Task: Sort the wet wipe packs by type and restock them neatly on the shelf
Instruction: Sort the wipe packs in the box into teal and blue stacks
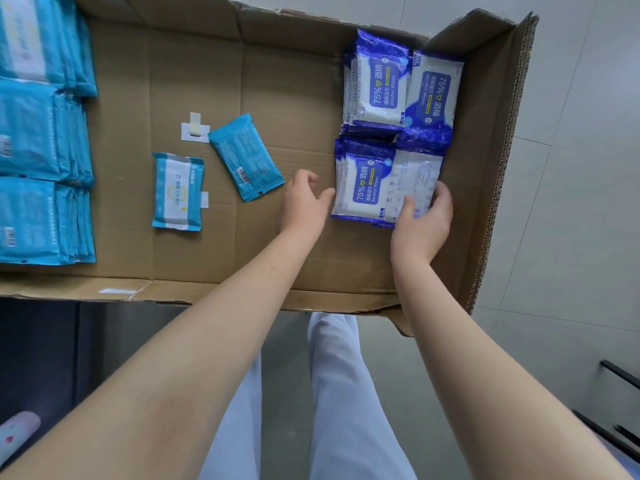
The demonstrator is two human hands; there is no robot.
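Note:
Dark blue alcohol wipe packs point(377, 88) stand in rows at the right end of an open cardboard box point(221, 84). My right hand point(424, 220) grips the near right pack point(414, 178) of the front row, thumb on its face. My left hand point(303, 199) is relaxed, its thumb touching the left edge of the front row point(363, 185). Two loose teal packs point(178, 190) point(244, 155) lie flat mid-box. Teal packs point(41, 133) are stacked in rows at the left end.
A loose white sticker tab point(194, 131) lies on the box floor near the teal packs. The box's right wall point(498, 161) stands close behind the blue rows. Grey floor tiles and black metal bars point(616, 431) lie to the right below.

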